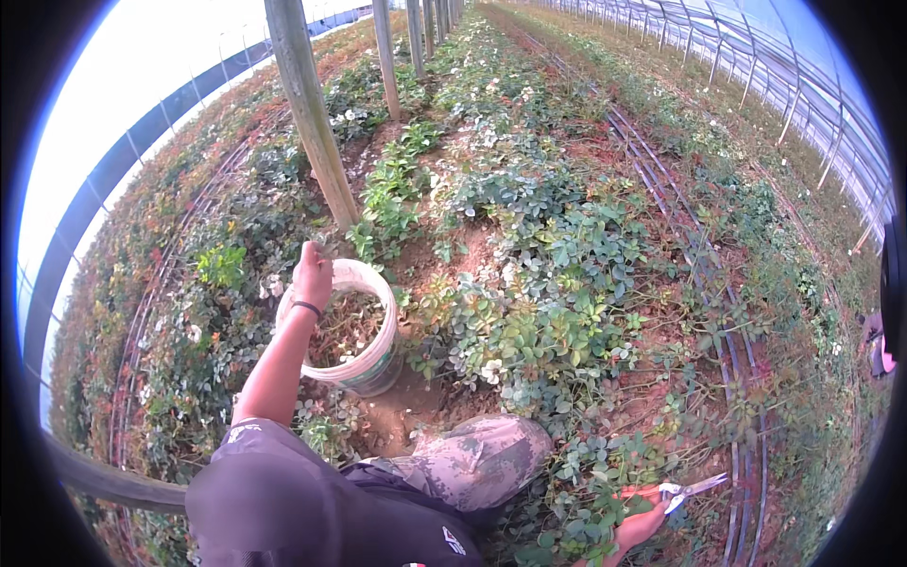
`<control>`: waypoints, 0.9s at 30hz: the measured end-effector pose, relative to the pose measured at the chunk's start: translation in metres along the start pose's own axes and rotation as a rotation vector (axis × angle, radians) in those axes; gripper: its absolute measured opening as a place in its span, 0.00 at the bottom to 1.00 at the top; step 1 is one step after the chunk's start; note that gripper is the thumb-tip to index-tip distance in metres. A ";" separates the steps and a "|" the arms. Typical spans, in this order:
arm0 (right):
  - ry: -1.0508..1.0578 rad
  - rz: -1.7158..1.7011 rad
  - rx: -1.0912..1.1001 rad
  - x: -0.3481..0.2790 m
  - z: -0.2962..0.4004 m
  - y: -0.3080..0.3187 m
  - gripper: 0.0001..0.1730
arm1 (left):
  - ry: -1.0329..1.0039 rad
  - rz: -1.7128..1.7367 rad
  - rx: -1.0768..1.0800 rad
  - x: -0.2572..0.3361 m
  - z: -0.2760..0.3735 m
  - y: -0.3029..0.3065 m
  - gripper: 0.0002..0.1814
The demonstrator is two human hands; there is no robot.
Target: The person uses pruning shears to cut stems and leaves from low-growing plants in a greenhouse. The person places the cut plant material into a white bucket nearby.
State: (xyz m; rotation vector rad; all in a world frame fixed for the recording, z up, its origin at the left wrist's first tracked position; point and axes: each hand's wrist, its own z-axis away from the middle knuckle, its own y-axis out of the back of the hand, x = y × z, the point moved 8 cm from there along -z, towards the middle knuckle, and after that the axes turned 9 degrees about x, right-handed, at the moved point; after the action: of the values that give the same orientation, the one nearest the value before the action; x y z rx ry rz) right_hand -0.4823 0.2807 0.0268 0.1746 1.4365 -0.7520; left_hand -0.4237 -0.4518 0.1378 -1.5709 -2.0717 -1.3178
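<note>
My left hand (312, 275) is at the rim of a white plastic bucket (389, 305), on its far left side. The fingers are curled and partly hidden, so whether they grip the rim is unclear. Dry stems and leafy clippings (346, 322) lie inside the bucket, which stands on bare soil between the plants. At lower right, my right hand (638, 526) holds a pair of garden snips (679, 490) with red handles. Their blades point right, slightly apart, over low rose bushes (567, 312). Leaves cover part of that hand and wrist.
A wooden post (312, 113) rises just beyond the bucket, with further posts in line behind. Drip irrigation hoses (733, 397) run along the soil at right. My bent knee (489, 453) is near the bushes. Part of another person (879, 346) shows at the right rim.
</note>
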 end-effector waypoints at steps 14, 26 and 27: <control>0.689 0.412 -0.015 -0.079 0.157 -0.001 0.18 | 0.339 -0.408 -0.031 -0.194 0.093 0.049 0.38; -0.088 0.685 -0.140 0.063 0.159 -0.090 0.13 | 0.737 -0.389 -0.009 -0.253 0.113 0.039 0.28; -0.164 0.763 -0.172 0.062 0.167 -0.101 0.13 | 0.744 -0.389 -0.043 -0.248 0.114 0.040 0.30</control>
State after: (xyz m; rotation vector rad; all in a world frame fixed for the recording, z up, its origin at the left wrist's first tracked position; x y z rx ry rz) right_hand -0.4043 0.0916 0.0292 0.4820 1.1422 -0.0147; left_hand -0.2534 -0.5269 -0.0662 -0.5292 -1.8814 -1.7305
